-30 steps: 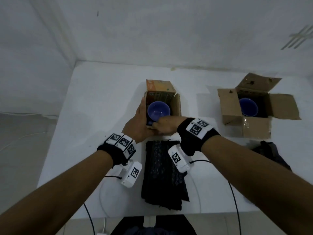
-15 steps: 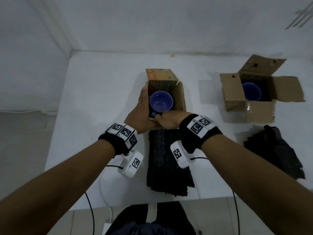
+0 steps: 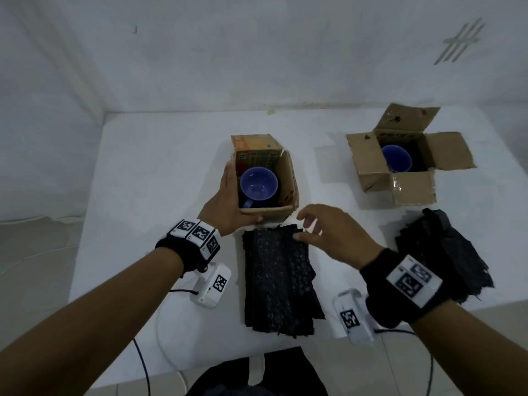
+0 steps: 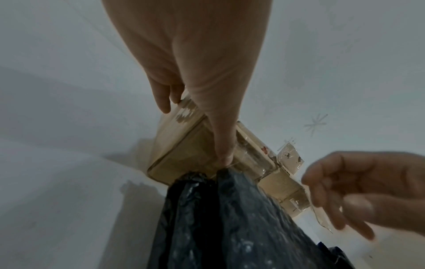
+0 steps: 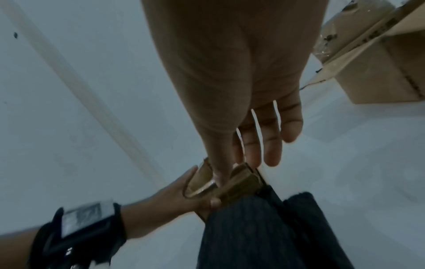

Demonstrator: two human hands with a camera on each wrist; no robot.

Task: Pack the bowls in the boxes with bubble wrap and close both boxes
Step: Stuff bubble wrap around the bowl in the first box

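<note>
A small open cardboard box (image 3: 288, 181) stands at the table's middle with a blue bowl (image 3: 258, 182) inside. My left hand (image 3: 228, 195) grips its near left corner, fingers along the left side and thumb on the front face (image 4: 174, 151). Just in front lies a long pile of black bubble wrap (image 3: 277, 281). My right hand (image 3: 323, 232) hovers over the wrap's far right corner, fingers relaxed and holding nothing. A larger box (image 3: 411, 192) at the right has its flaps spread and a second blue bowl (image 3: 397, 158) inside.
A second heap of black bubble wrap (image 3: 440, 252) lies in front of the larger box. White walls close the table at the back and left. The table's near edge (image 3: 200, 364) runs just below the wrap, with cables hanging over it.
My right hand has left the small box's front edge and drawn back to the right, above the bubble wrap. My left hand stays on the box.
</note>
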